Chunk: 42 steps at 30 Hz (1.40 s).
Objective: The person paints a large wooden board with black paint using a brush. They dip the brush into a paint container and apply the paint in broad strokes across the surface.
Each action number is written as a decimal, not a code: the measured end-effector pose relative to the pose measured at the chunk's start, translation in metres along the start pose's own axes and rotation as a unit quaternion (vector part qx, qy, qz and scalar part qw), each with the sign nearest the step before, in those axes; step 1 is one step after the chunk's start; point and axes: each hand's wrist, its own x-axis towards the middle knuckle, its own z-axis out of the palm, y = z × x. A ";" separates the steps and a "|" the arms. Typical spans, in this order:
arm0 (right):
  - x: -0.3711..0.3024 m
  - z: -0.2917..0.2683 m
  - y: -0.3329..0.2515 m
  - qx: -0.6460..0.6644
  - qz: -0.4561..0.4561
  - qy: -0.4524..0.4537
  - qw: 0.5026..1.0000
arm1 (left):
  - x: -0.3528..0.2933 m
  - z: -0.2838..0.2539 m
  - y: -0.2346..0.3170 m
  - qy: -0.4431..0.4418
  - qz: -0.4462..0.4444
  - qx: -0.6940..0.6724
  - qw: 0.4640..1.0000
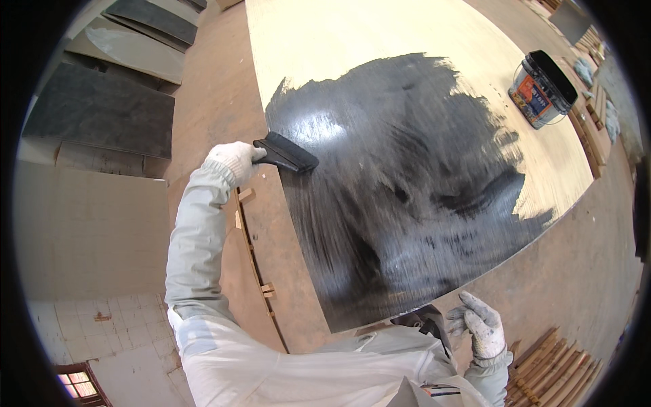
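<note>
My left hand (234, 161), in a white glove, is closed round the handle of a wide black paint brush (290, 153). The brush lies across the left edge of a pale board (352, 30), on the part coated with wet black paint (400, 156). Streaks run through the paint, and its far and right borders are ragged. Down at the lower right, beside the board's near edge, my right hand (480, 327) is held in a stained white glove. Its fingers are apart and nothing is in them. A black bucket (540, 91) stands on the bare right part of the board.
Dark and pale panels (102, 108) are stacked at the far left. Wooden strips (556, 370) lie in a bundle at the lower right, near my right arm. More timber (597, 102) lies beyond the bucket. A narrow wooden rail (252, 261) runs left of the board.
</note>
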 end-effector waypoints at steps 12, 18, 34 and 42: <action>0.007 0.018 -0.013 -0.004 0.035 0.000 0.999 | 0.140 -0.011 -0.072 -0.002 -0.105 -0.081 0.991; 0.004 0.015 0.001 0.026 0.052 0.019 0.998 | 0.110 -0.009 -0.044 0.003 -0.033 -0.026 0.999; -0.006 0.010 0.006 0.037 0.038 0.009 0.999 | 0.004 -0.034 0.007 -0.071 0.026 0.011 0.997; -0.014 0.011 0.014 0.025 0.044 -0.017 0.999 | 0.012 -0.027 -0.008 -0.048 -0.021 -0.059 0.997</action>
